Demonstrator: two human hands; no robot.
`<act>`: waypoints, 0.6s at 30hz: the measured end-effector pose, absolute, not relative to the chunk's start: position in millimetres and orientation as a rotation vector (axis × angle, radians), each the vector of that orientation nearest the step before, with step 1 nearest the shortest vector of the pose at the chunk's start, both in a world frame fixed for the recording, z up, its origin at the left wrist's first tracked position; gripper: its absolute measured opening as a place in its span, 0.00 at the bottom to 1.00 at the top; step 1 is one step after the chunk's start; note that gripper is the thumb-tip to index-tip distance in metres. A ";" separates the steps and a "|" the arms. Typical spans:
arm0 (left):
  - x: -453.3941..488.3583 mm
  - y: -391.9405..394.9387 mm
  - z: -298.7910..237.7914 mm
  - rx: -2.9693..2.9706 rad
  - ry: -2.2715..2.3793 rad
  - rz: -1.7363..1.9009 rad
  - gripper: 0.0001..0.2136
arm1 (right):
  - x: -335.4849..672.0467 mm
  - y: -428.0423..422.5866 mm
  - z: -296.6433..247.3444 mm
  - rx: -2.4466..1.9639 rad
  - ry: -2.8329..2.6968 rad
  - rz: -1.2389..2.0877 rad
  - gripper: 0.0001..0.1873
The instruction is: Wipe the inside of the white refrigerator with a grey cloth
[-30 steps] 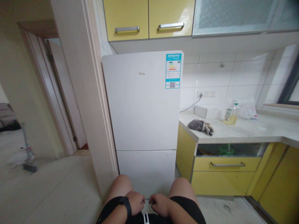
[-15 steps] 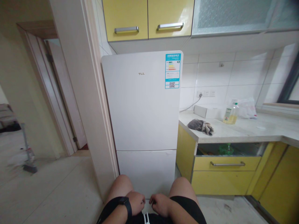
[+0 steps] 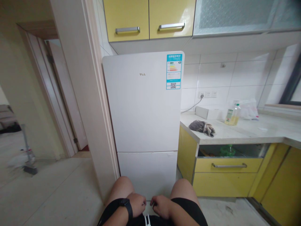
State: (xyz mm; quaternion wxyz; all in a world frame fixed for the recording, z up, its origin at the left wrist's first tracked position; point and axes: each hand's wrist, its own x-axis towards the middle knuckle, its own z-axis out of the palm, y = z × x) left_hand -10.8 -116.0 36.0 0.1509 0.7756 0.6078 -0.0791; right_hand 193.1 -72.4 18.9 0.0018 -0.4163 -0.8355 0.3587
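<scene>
My left hand [image 3: 138,204] rests on my left thigh, its fingers curled in and nothing showing in them. A dark watch [image 3: 127,207] is strapped round that wrist. Opposite it, my right hand [image 3: 161,205] lies on the other thigh, also loosely closed with nothing visible in it. A small gap separates the two hands, and white drawstrings [image 3: 147,219] hang just below it. Straight ahead stands a white two-door fridge [image 3: 143,110], both doors closed, with a blue and white energy label [image 3: 173,72] at its upper right. Neither hand touches it.
At right, a countertop [image 3: 254,131] bears a crumpled grey cloth [image 3: 202,127], a bottle of yellow liquid [image 3: 232,115] and a white box [image 3: 207,112]. Below is a yellow drawer [image 3: 228,164]. Yellow cabinets [image 3: 128,18] hang above the fridge. A broom [image 3: 30,169] stands far left.
</scene>
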 end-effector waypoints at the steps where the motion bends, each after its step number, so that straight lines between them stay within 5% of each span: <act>1: -10.9 -116.0 35.9 2.229 1.744 -0.224 0.19 | 193.2 -72.5 18.9 -1.305 -2.622 1.124 0.27; 18: -11.4 -115.9 35.8 2.221 1.744 -0.207 0.19 | 193.2 -73.6 22.3 -1.320 -2.624 1.115 0.27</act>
